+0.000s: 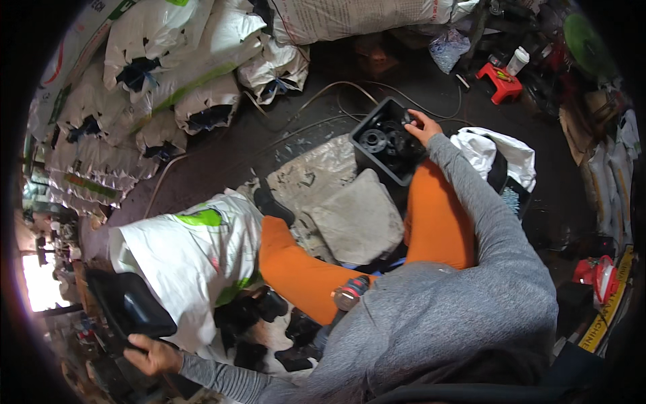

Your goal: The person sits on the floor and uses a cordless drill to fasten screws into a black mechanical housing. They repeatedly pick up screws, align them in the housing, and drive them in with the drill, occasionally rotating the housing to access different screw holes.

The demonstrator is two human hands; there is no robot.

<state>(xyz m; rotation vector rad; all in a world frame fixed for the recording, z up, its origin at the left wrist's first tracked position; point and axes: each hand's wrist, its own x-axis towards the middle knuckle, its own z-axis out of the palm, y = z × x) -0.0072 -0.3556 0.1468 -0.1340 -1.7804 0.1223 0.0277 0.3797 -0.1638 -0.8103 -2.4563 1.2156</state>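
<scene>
Left hand (153, 355) grips a likely light tub (140, 308) by the rim, lower left; right hand (424, 126), hold unclear, touches a heavier-looking bin (377, 163).

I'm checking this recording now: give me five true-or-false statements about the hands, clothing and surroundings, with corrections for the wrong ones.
1. The right hand is at a black bin holding dark parts. True.
2. Both hands are at one container. False: the left hand is at a separate black tub.
3. White sacks are piled at the upper left. True.
4. A yellow stool stands at the upper right. False: a red stool stands there.
5. The person wears orange trousers. True.
</scene>
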